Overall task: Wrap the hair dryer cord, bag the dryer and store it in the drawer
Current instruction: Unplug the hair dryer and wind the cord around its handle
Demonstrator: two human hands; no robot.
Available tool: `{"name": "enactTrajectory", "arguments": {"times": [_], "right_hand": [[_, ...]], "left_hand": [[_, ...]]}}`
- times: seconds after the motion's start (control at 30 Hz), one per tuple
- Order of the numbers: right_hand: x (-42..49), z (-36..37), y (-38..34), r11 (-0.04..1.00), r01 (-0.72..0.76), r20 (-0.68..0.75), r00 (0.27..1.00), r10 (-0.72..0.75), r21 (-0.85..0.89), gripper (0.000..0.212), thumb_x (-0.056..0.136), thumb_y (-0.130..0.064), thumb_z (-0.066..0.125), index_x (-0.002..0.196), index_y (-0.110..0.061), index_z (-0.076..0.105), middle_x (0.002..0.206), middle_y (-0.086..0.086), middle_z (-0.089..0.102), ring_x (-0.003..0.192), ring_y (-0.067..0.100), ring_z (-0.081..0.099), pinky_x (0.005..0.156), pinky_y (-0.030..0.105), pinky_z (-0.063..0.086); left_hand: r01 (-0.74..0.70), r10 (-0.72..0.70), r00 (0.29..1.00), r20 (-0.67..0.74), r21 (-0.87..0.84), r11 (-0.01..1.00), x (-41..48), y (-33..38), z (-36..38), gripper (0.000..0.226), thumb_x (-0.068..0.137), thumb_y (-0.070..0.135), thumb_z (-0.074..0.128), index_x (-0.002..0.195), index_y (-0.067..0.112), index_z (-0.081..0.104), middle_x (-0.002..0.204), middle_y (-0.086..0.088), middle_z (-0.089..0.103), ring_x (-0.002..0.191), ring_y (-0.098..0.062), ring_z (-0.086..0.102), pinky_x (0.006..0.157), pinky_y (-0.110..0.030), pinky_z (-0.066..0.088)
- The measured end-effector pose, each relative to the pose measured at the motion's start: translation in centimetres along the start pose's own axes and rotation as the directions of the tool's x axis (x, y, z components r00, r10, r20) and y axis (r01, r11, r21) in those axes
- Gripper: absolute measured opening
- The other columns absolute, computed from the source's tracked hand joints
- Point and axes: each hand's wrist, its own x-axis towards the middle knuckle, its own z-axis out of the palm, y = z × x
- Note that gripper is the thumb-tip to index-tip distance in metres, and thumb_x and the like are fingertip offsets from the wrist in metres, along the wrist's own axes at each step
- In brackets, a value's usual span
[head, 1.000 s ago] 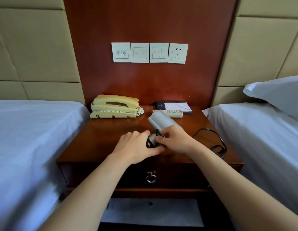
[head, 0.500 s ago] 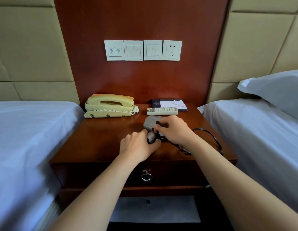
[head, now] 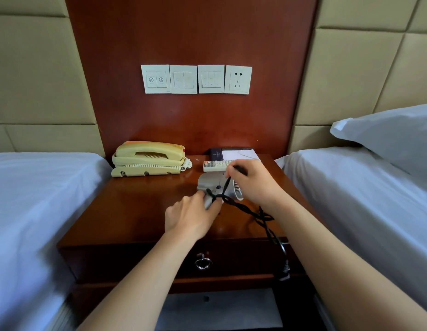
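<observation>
A grey hair dryer lies on the wooden nightstand, its air grille facing right. My left hand grips the dryer's handle. My right hand pinches the black cord above the dryer body. The cord loops around the handle, trails twisted across the tabletop and hangs over the front edge, the plug dangling before the drawer. The drawer is closed, with a metal ring pull. No bag is in view.
A cream telephone stands at the nightstand's back left. A remote control and a notepad lie at the back right. White beds flank both sides, with a pillow on the right. Switches and a socket sit on the wall.
My right hand has lifted the cord up and back over the dryer. The slack loop on the right has been pulled in, and the plug now hangs over the front edge.
</observation>
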Motion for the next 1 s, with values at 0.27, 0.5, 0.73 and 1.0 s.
{"name": "enactTrajectory", "arguments": {"times": [0.27, 0.5, 0.73, 1.0], "right_hand": [[0.3, -0.5, 2.2, 0.952, 0.020, -0.173, 0.982, -0.077, -0.307, 0.032, 0.094, -0.025, 0.050, 0.066, -0.011, 0.052, 0.061, 0.001, 0.052, 0.067, 0.027, 0.051, 0.055, 0.030, 0.030], [2.0, -1.5, 2.4, 0.936, -0.009, -0.223, 0.972, -0.074, -0.351, 0.049, 0.093, -0.036, 0.052, 0.051, -0.018, 0.034, 0.052, -0.003, 0.040, 0.064, 0.027, 0.044, 0.049, 0.030, 0.024], [2.6, -2.5, 3.5, 0.932, -0.110, -0.278, 0.960, 0.010, -0.346, 0.043, 0.092, -0.033, 0.053, 0.056, -0.011, 0.046, 0.050, -0.001, 0.042, 0.054, 0.019, 0.042, 0.050, 0.031, 0.028], [2.2, -3.5, 6.8, 0.931, -0.266, -0.300, 0.936, 0.186, -0.251, 0.037, 0.093, -0.032, 0.051, 0.069, -0.006, 0.063, 0.068, 0.015, 0.063, 0.075, 0.034, 0.061, 0.066, 0.038, 0.046]], "left_hand": [[-0.084, 0.087, 0.996, -0.029, 0.101, 0.991, 0.1, -1.3, -1.7, 0.047, 0.096, 0.053, 0.025, 0.110, 0.025, 0.059, 0.102, -0.003, 0.067, 0.096, -0.028, 0.063, 0.072, -0.032, 0.040], [-0.209, 0.209, 0.978, 0.015, 0.147, 0.967, 0.1, -1.7, -3.6, 0.041, 0.099, 0.046, 0.022, 0.102, 0.024, 0.056, 0.082, 0.001, 0.055, 0.089, -0.026, 0.062, 0.072, -0.034, 0.040], [-0.293, 0.288, 0.954, 0.088, 0.051, 0.955, -0.5, -4.3, -6.3, 0.042, 0.100, 0.040, 0.025, 0.064, 0.025, 0.040, 0.059, 0.004, 0.049, 0.058, -0.015, 0.052, 0.060, -0.035, 0.037], [-0.222, 0.233, 0.966, 0.116, -0.101, 0.970, -1.1, -6.5, -7.2, 0.042, 0.099, 0.041, 0.029, 0.065, 0.021, 0.043, 0.052, 0.001, 0.052, 0.047, -0.016, 0.062, 0.065, -0.037, 0.049]]}}
